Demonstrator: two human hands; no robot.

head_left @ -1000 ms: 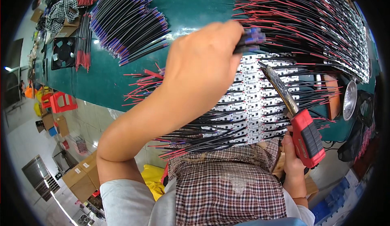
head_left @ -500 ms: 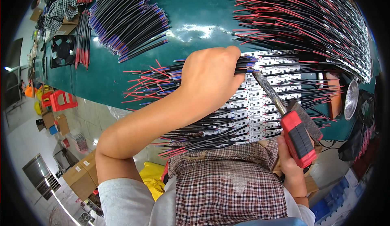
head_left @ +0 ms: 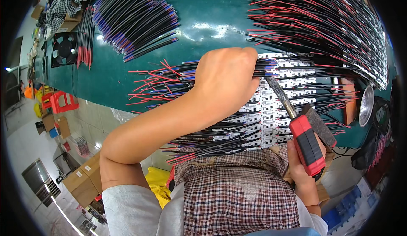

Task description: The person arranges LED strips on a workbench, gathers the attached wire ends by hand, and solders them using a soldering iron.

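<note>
Red and black soldering iron, mottled barrel

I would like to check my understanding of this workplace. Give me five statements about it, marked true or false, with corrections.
1. The left hand grips black wires. True.
2. The right hand is empty. False: it holds a red-and-black soldering iron.
3. White circuit boards lie in front of the person. True.
4. The tabletop is yellow. False: it is green.
5. A red stool stands on the tabletop. False: it stands on the floor.
</note>
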